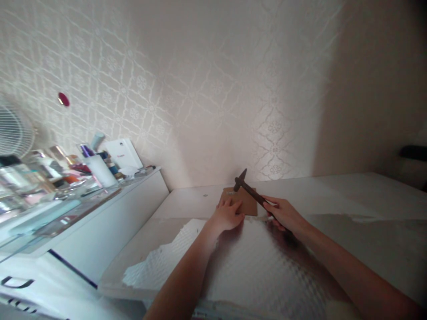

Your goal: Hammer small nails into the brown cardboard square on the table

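My right hand (283, 214) is closed round the handle of a dark hammer (248, 190). Its head is raised just above a small brown board (248, 204) that lies flat on the white table (333, 186). My left hand (227, 215) rests on the near left part of that board, fingers curled and pressing down. Whether the left fingers pinch anything small is too hard to see. A shiny embossed silver sheet (253, 271) covers the table under both forearms.
A patterned wall stands right behind the table. To the left, a lower white shelf (100, 209) is crowded with bottles, a white cup (100, 170), a white box and other small items. A fan (13, 133) shows at the far left edge.
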Demonstrator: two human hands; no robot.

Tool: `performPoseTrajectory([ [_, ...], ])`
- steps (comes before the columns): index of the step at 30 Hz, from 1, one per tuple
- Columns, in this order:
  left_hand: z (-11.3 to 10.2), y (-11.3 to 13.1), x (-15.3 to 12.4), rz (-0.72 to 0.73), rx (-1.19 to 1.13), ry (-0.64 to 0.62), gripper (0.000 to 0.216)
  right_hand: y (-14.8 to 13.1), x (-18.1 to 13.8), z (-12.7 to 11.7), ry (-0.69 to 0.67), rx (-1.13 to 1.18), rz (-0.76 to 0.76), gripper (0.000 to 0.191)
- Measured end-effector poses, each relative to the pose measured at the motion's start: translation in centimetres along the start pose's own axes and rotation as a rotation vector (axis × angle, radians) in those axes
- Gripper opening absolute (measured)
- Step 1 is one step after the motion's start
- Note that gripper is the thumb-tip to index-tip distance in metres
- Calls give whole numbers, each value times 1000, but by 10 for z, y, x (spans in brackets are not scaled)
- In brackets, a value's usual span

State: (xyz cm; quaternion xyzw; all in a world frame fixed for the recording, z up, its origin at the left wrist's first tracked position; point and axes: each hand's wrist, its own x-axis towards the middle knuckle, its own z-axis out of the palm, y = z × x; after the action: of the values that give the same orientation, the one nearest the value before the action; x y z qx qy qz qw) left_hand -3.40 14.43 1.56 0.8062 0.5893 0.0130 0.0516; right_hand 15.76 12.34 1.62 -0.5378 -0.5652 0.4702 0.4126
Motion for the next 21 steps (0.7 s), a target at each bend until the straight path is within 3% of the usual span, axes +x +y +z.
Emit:
performPoseTrajectory([
  [21, 0, 0, 0, 8, -8, -1, 61, -1, -1, 0, -16, -5, 10, 45],
])
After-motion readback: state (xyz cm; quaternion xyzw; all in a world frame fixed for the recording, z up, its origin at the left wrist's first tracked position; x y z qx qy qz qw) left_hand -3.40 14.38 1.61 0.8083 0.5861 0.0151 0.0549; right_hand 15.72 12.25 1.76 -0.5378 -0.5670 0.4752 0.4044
